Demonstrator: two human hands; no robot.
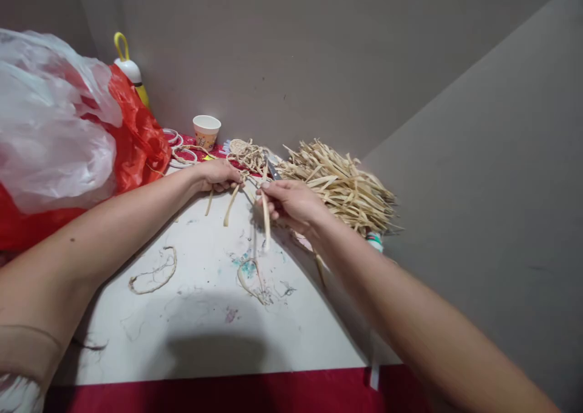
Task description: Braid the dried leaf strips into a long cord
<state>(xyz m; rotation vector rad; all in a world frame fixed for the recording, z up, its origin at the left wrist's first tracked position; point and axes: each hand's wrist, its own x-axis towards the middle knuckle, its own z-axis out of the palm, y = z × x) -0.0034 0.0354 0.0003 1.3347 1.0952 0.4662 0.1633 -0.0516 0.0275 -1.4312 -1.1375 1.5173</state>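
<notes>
My left hand (218, 175) is closed on a woven straw piece near the back of the white board; strips hang down below its fingers. Opposite it, my right hand (291, 203) pinches a flat straw strip (266, 221) whose loose end points down toward me. Thin strands stretch between the two hands. Just behind my right fingers, dark scissors (274, 170) show in part; their handles are hard to make out. A tangle of braided straw (250, 156) lies beyond both hands. To the right rests a big bundle of dry straw strips (341, 185).
Left stand a white plastic bag (54, 121) and a red bag (139, 130), with a yellow-handled bottle (129, 70) behind. A paper cup (206, 135) and white rings (184, 159) sit farther back. Straw scraps (157, 285) lie on the stained white board (204, 340). Grey walls enclose the far side and right.
</notes>
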